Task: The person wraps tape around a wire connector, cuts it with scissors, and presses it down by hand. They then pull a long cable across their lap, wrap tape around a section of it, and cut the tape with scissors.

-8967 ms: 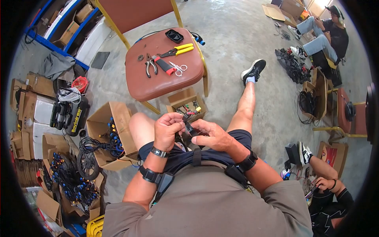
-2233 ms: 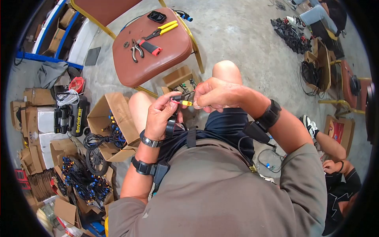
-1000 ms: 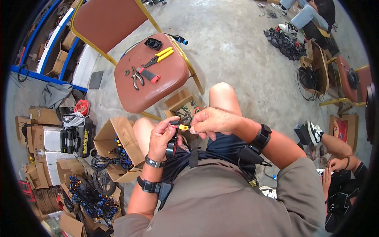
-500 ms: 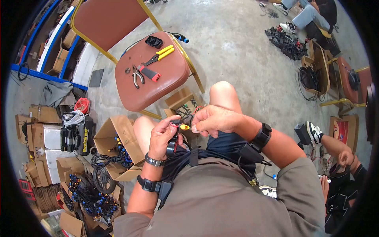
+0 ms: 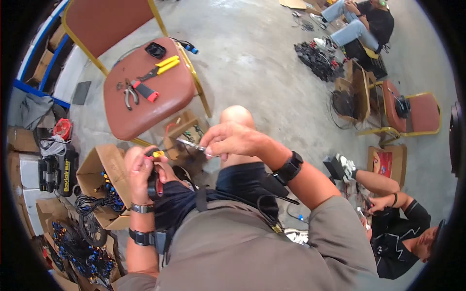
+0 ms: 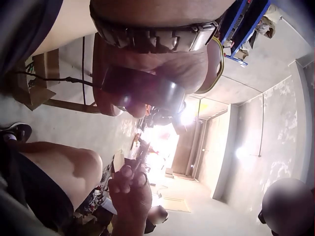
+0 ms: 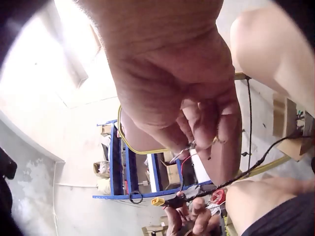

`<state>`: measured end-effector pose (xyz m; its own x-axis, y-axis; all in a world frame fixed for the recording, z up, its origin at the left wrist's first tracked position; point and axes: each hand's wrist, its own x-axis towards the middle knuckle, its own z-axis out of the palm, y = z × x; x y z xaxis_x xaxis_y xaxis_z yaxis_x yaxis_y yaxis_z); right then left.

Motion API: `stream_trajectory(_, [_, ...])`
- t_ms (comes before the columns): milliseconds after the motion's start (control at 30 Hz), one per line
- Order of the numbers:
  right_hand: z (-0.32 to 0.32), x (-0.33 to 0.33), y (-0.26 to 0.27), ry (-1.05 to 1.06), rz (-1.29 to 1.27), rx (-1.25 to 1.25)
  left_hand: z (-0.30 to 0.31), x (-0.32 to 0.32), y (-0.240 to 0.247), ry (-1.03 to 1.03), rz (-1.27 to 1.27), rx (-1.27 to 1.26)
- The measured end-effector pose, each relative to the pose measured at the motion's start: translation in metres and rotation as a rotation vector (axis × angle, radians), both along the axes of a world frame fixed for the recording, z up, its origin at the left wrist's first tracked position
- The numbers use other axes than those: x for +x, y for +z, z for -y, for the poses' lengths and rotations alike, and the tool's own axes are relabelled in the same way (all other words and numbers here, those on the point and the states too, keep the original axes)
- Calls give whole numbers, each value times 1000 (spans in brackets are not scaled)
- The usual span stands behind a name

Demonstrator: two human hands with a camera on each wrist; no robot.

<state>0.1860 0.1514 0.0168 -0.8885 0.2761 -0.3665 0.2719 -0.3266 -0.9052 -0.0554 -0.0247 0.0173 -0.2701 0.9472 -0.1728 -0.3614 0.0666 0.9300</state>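
Note:
My left hand (image 5: 141,175) pinches a small yellow plug connector (image 5: 158,153) with red and black wires. A roll of black tape (image 5: 159,187) hangs at the same hand's palm side, large in the left wrist view. In the right wrist view, a black-wrapped cable (image 7: 231,181) runs back from the connector, and a thin red wire (image 7: 183,164) shows beside it. My right hand (image 5: 234,140) holds small silver scissors (image 5: 190,144), their blades pointing left toward the connector with a gap between. Its curled fingers partly hide the scissor handles.
On the brown chair (image 5: 114,116) lie pliers (image 5: 130,94), a red-black handled tool (image 5: 145,90), yellow-handled wire strippers (image 5: 160,68) and a black tray (image 5: 155,50). A box (image 5: 187,123) of wires stands below; a cable box (image 5: 90,174) stands left. Two people sit at right.
The head view has swung right. My hands have moved apart, and the scissors now show plainly in the right hand; they lay on the chair in the oldest frame.

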Motion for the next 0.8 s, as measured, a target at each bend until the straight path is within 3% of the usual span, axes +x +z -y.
stream_trajectory(67, [-14,-11,4,-118,39,187,2,-9,-5,-5,26,57])
stream_trajectory(133, [-26,-33,-2,-149,-20,219,6,-11,-9,4,86,21])
stream_trajectory(233, [-52,-70,-9,-237,122,663,7,-9,2,-16,91,-59])
stream_trajectory(333, [-79,-109,-18,-229,262,919,8,-12,1,-63,76,-62])
stream_trajectory(533, [-119,-170,-42,-207,297,1096,10,-28,-16,-82,159,12])
stream_trajectory(733, [-125,-190,-50,-6,479,1302,3,-33,-16,-69,230,2])
stream_trajectory(800, [-124,-190,-55,-79,473,1271,2,-35,-16,-46,224,-17])
